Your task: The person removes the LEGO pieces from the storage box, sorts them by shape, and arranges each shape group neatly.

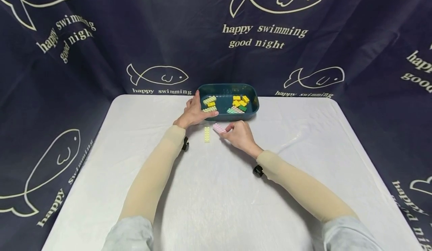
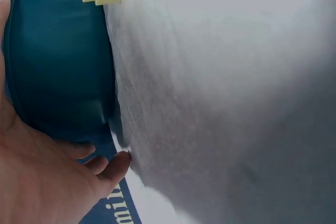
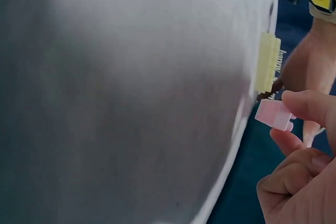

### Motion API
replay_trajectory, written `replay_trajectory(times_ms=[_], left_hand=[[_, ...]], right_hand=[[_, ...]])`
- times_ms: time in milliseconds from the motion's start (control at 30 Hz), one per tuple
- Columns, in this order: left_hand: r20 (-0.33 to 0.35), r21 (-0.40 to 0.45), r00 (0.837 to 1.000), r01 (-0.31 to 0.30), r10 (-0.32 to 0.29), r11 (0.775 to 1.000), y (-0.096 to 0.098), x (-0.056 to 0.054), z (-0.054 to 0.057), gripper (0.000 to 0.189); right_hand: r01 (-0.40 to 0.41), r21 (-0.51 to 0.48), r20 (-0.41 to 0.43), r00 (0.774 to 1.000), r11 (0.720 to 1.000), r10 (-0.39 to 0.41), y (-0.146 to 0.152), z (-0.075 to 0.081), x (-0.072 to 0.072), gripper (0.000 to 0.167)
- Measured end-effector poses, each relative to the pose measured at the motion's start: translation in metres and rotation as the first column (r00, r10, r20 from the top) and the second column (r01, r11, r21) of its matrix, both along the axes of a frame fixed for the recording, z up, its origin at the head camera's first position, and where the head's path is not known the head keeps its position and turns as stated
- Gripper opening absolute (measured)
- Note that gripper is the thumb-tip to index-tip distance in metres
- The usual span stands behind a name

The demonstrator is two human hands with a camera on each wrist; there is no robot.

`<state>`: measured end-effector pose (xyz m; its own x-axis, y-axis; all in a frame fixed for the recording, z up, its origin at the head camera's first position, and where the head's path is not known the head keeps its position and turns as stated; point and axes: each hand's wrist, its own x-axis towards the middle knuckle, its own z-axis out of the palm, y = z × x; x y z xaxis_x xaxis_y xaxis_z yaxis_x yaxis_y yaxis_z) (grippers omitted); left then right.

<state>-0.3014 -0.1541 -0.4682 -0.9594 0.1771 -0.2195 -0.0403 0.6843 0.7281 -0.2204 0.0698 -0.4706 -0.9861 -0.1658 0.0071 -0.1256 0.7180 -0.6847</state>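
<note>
Here's the right hand [image 1: 241, 135], angled inward, thumb and finger pinching a pink brick [image 1: 218, 127] right at the fingertips, its long axis slanting away toward the left hand [image 1: 193, 112]! That left hand is spread wide at its end of the teal bin [image 1: 233, 118], thumb over the near rim, fingers around the outside. Between the hands, a pale yellow brick [image 1: 207, 134] lies on the worktop [image 1: 216, 191], lengthwise toward the person. Beyond both hands, the dark fabric [image 1: 189, 30] reads "happy swimming good night"!
</note>
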Motion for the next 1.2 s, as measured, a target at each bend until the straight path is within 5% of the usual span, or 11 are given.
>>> replay_trajectory(times_ms=[433,833,1200], left_hand=[[0.0,-0.004,1.0,-0.004,0.004,1.0,0.0,-0.003,-0.001,0.139],[-0.01,0.007,1.0,-0.004,0.004,1.0,0.0,-0.003,-0.001,0.139],[-0.002,-0.004,1.0,-0.002,0.002,1.0,0.0,-0.001,0.001,0.139]], right_hand=[[0.001,0.14,-0.032,0.999,0.99,0.003,-0.017,-0.004,0.001,0.025],[-0.024,0.252,0.031,0.999,0.968,0.017,-0.025,-0.002,0.006,0.028],[-0.034,0.269,0.032,0.999,0.963,0.026,-0.029,-0.003,0.009,0.032]])
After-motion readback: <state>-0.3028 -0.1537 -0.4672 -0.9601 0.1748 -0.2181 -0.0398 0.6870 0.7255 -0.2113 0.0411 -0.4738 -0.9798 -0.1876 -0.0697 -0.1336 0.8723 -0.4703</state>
